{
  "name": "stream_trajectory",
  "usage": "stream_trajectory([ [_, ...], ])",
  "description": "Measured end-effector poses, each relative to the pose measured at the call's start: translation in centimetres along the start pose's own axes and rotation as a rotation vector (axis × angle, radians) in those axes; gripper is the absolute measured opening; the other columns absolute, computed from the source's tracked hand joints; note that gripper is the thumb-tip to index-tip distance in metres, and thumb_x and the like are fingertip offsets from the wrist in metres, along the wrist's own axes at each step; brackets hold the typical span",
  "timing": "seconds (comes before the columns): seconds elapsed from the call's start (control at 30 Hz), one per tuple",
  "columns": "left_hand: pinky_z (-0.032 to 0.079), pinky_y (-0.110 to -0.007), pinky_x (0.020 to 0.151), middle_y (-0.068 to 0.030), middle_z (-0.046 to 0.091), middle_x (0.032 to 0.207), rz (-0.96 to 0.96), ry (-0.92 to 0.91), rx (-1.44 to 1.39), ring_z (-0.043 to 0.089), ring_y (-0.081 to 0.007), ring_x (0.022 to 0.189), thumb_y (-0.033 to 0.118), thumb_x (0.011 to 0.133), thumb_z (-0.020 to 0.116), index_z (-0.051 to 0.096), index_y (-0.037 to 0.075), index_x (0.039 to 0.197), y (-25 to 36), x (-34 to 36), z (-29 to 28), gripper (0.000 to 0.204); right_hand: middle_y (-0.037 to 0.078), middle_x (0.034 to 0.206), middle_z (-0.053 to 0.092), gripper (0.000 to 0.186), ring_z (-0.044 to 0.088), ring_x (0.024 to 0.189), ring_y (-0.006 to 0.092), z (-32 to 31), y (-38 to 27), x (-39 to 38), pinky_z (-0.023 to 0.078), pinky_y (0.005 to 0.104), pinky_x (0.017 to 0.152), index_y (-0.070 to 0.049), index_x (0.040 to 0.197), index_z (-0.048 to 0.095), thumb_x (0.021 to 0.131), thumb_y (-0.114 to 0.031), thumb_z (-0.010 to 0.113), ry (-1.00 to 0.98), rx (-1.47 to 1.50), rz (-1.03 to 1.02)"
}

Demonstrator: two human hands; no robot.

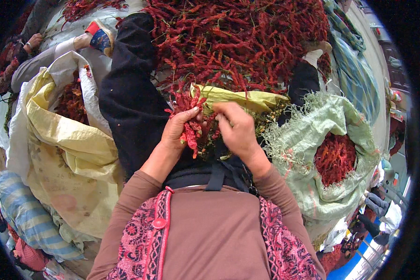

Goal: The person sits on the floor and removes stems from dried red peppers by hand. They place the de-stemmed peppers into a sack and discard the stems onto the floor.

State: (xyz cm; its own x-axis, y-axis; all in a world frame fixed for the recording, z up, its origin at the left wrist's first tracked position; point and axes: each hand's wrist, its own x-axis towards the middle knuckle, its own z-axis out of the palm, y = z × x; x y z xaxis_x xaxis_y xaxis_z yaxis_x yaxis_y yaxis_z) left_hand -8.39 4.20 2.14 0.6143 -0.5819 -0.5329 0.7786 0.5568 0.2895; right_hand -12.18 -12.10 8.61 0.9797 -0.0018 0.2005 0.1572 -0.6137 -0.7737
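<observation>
A small bunch of dried red chillies (191,133) is gripped in my left hand (172,133), with the thumb laid across it. Just to its right, my right hand (239,128) is closed with fingers curled in a pinch. Whatever sits between those fingertips is too small or hidden to name. Beyond both hands spreads a large heap of dried red chillies (238,42), many with stems. A yellow woven sack (247,99) lies folded between my hands and the heap. Dry stems and bits (262,125) lie beside my right hand.
On the left stands an open cream and white sack (74,149) with chillies inside. An open pale green sack (291,172) of chillies is on the right. Striped sacks (30,212) lie farther left. Another person's hand (34,41) shows at the far left.
</observation>
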Motion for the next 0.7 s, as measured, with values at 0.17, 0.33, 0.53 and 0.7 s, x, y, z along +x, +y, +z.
stream_trajectory([
  [0.17, 0.047, -0.026, 0.07, -0.0009, 0.064, 0.087, 0.134, 0.182, 0.216, 0.06, -0.0129, 0.075, 0.014, 0.081, 0.066, 0.061, 0.005, 0.102, -0.4, -0.8, 2.1, 0.023, 0.002, 0.07, 0.059, 0.012, 0.055, 0.057, 0.0073, 0.6, 1.4, 2.0, 0.045, 0.0215, 0.052, 0.004, 0.091, 0.061, 0.085, -0.006, 0.062, -0.014, 0.541, 0.497],
  [0.33, 0.049, -0.027, 0.073, -0.0032, 0.066, 0.092, 0.132, 0.174, 0.337, 0.062, -0.0134, 0.08, 0.006, 0.077, 0.067, 0.063, 0.004, 0.103, -0.5, -0.7, 1.1, 0.026, 0.0, 0.066, 0.057, 0.01, 0.052, 0.052, 0.0056, 0.5, 2.4, 1.6, 0.042, 0.0202, 0.047, 0.003, 0.085, 0.06, 0.087, -0.007, 0.06, -0.104, 0.596, 0.527],
  [0.53, 0.052, -0.028, 0.068, -0.0056, 0.067, 0.089, 0.23, 0.158, 0.418, 0.064, -0.0132, 0.075, -0.002, 0.074, 0.067, 0.065, 0.0, 0.097, -0.9, -0.1, 1.1, 0.023, 0.001, 0.066, 0.051, 0.011, 0.034, 0.043, 0.0047, -0.6, 3.0, 1.3, 0.034, 0.0216, 0.041, -0.002, 0.081, 0.058, 0.087, -0.01, 0.059, -0.411, 1.455, 0.906],
  [0.7, 0.052, -0.03, 0.072, -0.0058, 0.067, 0.09, 0.239, 0.154, 0.409, 0.064, -0.0152, 0.077, 0.002, 0.076, 0.068, 0.063, 0.001, 0.1, -1.2, 0.2, 0.6, 0.025, 0.008, 0.071, 0.059, 0.014, 0.054, 0.055, 0.0136, -4.4, 1.1, 1.6, 0.045, 0.0259, 0.053, 0.001, 0.092, 0.061, 0.087, -0.012, 0.058, -0.446, 0.918, 0.584],
])
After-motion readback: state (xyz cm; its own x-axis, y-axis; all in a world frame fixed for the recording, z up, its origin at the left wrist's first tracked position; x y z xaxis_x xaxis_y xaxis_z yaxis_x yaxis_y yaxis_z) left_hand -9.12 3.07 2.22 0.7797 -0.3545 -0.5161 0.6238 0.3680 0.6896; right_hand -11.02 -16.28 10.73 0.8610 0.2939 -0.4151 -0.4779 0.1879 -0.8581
